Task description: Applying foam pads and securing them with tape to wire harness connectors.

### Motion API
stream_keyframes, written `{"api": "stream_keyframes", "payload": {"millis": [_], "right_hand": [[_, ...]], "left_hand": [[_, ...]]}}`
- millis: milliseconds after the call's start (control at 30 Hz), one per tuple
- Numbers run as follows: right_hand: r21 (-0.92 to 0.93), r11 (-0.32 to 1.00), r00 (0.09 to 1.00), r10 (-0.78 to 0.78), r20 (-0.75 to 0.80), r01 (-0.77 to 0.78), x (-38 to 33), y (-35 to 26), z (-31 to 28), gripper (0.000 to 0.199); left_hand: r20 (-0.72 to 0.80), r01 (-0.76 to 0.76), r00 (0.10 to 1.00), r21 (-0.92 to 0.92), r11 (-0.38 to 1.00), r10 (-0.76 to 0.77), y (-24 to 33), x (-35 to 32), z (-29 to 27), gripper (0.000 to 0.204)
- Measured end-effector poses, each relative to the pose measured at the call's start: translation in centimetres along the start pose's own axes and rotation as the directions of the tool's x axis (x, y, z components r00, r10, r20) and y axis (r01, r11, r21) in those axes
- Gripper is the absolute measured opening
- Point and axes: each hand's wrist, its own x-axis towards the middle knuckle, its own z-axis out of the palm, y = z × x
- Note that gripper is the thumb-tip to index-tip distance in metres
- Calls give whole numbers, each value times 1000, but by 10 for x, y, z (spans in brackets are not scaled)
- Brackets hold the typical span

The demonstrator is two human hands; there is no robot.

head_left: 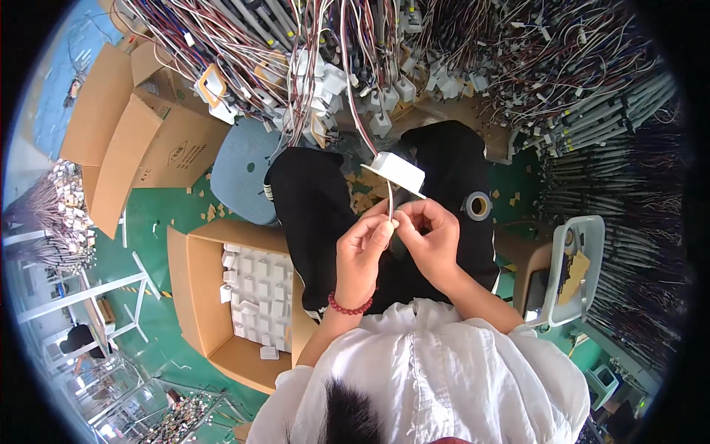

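Note:
A white plastic box-shaped part (pixel 398 171) with thin wires trailing from it hangs in front of me, above my lap. My left hand (pixel 362 253), with a red bead bracelet at the wrist, pinches the wires just below the part. My right hand (pixel 430 238) pinches the same wires, fingertips touching those of the left hand. Both hands are held over my black trousers. Above them hang dense bundles of red, white and black wire harnesses (pixel 325 52) with white connectors.
An open cardboard box (pixel 194 296) at my left holds several white parts. Flat cardboard boxes (pixel 140 140) lie further left by a blue stool (pixel 240 177). A roll of tape (pixel 478 206) and a white tray (pixel 580 274) sit at right. Green floor with scraps.

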Motion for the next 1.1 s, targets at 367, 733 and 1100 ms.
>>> {"api": "stream_keyframes", "payload": {"millis": [367,733,1100], "right_hand": [[292,915,956,233,179,-277,4,-4,-10,8],[668,591,840,30,542,-452,33,-17,-54,15],[658,737,937,-102,335,-155,86,-22,-8,11]], "left_hand": [[-65,-65,995,125,990,73,-6,8,-4,16],[-131,23,991,204,979,4,-7,15,-26,16],[-159,71,985,50,996,-62,7,3,-18,20]]}}
